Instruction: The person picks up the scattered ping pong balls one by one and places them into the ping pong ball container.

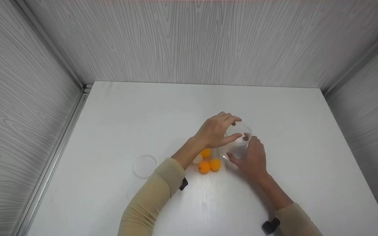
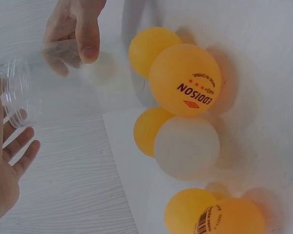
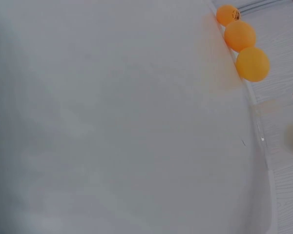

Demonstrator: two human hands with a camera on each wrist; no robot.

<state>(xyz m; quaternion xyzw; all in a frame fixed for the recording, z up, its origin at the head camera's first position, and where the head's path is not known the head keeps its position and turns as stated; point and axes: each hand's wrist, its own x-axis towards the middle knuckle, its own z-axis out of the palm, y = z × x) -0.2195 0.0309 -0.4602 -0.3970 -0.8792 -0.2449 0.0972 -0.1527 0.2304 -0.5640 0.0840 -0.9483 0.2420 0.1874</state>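
So the right hand [image 1: 255,160] held the clear jar [image 1: 237,150], upright on the table [image 1: 110,131] just beside some orange balls [image 1: 204,167], 1 white ball [image 2: 105,69] inside. Left hand [image 1: 214,131] was spread wide at the rim [image 2: 20,87].

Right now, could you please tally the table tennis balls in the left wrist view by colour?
Orange table tennis balls: 5
White table tennis balls: 2 (one loose, one seen through the clear jar)
Total: 7
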